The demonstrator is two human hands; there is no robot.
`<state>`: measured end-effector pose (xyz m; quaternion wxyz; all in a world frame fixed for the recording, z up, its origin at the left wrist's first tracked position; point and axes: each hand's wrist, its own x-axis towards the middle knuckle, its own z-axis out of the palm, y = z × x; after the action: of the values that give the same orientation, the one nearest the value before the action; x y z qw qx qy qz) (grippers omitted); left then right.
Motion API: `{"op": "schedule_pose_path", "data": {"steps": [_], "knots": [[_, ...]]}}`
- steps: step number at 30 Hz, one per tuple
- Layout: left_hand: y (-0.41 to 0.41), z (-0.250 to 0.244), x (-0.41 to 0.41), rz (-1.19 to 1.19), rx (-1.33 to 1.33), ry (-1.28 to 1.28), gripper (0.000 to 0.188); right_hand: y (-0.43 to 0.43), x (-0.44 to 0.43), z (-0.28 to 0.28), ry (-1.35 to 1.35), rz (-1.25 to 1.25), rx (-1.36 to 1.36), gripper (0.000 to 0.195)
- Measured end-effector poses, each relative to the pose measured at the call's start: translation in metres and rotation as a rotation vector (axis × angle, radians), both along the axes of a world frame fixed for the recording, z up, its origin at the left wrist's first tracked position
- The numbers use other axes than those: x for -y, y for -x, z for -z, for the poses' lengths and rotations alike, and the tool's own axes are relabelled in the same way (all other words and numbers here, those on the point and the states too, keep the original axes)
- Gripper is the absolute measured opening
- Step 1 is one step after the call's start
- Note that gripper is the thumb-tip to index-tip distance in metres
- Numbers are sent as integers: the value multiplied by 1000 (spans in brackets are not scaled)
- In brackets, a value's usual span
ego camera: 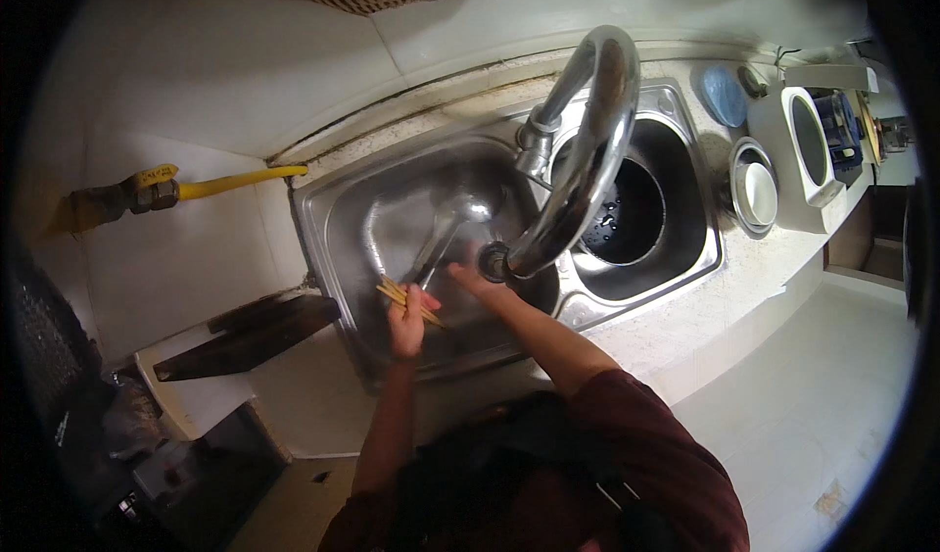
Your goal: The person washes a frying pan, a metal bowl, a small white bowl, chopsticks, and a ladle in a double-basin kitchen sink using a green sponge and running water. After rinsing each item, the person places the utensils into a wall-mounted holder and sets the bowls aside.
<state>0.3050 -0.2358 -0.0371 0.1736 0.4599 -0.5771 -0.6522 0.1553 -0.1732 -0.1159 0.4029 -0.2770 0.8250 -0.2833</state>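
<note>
Over the left basin of a steel double sink [345, 236], my left hand [408, 318] is closed around several thin wooden sticks that look like chopsticks [393, 291]. My right hand [470, 276] is in the same basin, to the right of the sticks and partly behind the end of the curved chrome faucet [617, 111]. Its fingers are blurred and seem apart, with nothing seen in them. A shiny ladle-like metal utensil [440, 247] lies in the basin beyond my hands; its exact shape is blurred.
A round dark pot [635, 221] with drops inside stands in the right basin. On the counter to the right are a white bowl [756, 193] in a metal dish, a blue round item [723, 96] and a white appliance-like box [789, 177]. A yellow gas hose [242, 181] runs along the left wall.
</note>
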Motion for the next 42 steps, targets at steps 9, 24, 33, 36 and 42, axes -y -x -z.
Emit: {"op": "schedule_pose_path", "data": {"steps": [9,24,33,36,42], "knots": [[71,-1,-12,-55,33,-403,25,31,-49,-47,416,44,-182,64],[31,25,-3,-221,-103,-513,34,26,-51,-38,616,279,401,52],[25,24,2,-183,-222,-488,38,20,-47,2,287,695,1657,61],[26,20,0,-169,-212,-477,39,28,-34,-2,224,631,1620,67],[24,22,6,-224,-157,-474,32,22,-66,-43,-57,707,1750,59]]}}
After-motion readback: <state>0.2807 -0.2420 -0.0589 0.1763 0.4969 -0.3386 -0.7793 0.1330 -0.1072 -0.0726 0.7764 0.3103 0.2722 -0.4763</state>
